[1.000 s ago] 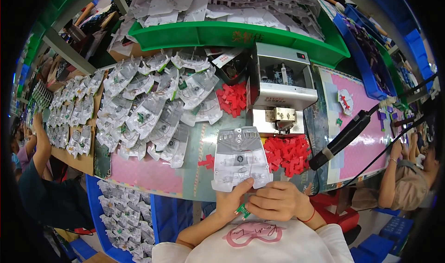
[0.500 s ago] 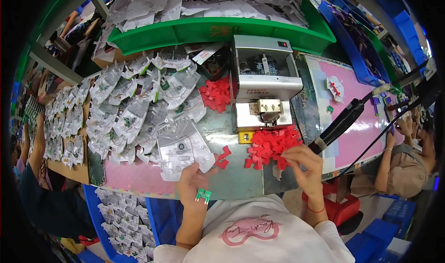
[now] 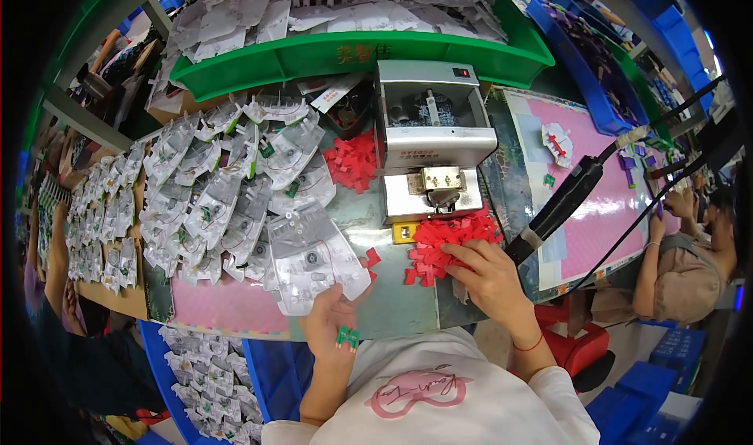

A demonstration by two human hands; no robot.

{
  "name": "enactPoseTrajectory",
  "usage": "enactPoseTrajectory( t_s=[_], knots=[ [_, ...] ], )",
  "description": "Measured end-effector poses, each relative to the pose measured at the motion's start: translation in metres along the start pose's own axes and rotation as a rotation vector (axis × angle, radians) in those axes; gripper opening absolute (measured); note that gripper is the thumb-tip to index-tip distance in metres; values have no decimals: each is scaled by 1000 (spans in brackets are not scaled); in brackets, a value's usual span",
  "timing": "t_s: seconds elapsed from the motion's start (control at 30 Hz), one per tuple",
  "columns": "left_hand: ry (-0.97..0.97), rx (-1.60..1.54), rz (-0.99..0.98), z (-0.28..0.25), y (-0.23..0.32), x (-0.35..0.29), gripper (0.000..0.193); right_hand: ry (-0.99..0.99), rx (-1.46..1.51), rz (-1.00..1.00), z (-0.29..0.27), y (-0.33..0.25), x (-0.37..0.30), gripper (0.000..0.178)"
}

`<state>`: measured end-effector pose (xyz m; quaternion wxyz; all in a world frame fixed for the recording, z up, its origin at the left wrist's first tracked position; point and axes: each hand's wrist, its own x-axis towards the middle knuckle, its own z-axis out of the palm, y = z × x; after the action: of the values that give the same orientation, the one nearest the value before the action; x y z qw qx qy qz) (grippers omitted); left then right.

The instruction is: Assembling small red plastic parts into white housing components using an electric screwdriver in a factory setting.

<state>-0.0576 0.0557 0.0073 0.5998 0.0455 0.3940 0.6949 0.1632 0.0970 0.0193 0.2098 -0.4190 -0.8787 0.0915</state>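
My left hand [image 3: 328, 319] is closed on the lower edge of a clear plastic shell [image 3: 310, 258], which has a thin red wire and a small spring-like part. A small green circuit board [image 3: 347, 337] shows at that hand's wrist; how it is held there cannot be made out. My right hand [image 3: 494, 282] reaches over a heap of red plastic pieces [image 3: 451, 237], fingers apart and fingertips touching it. A few loose red pieces [image 3: 372, 261] lie beside the shell, partly hidden by it.
Behind the heap stands a silver screw-feeding machine [image 3: 435, 143], a yellow block [image 3: 404, 232] at its base. More shells [image 3: 216, 209] cover the left side, near another red pile [image 3: 351, 162]. A green bin [image 3: 337, 56] spans the back. A black cable-like tool [image 3: 561, 202] slants in from the right.
My right hand has moved left and onto the red heap, its fingers coming down from a pinch above it. The shell in my left hand now covers more of the loose red pieces.
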Motion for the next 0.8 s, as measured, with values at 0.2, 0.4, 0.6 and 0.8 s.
enactPoseTrajectory(
  t_s=[0.2, 0.4, 0.6, 0.8],
  knots=[
    [19, 44, -18, -2, -4, -2, 51, -142, -139, -112, 4, 9, 9, 28],
    [9, 51, -22, -11, -11, 1, 51, -209, -201, -205, 0, 14, 11, 29],
    [-48, 109, -25, 0, -9, -3, 52, -147, -98, -254, -1, 16, 15, 37],
    [114, 20, 57, 5, -24, -13, 42, 199, 245, -130, -4, -4, 24, 31]
  ],
)
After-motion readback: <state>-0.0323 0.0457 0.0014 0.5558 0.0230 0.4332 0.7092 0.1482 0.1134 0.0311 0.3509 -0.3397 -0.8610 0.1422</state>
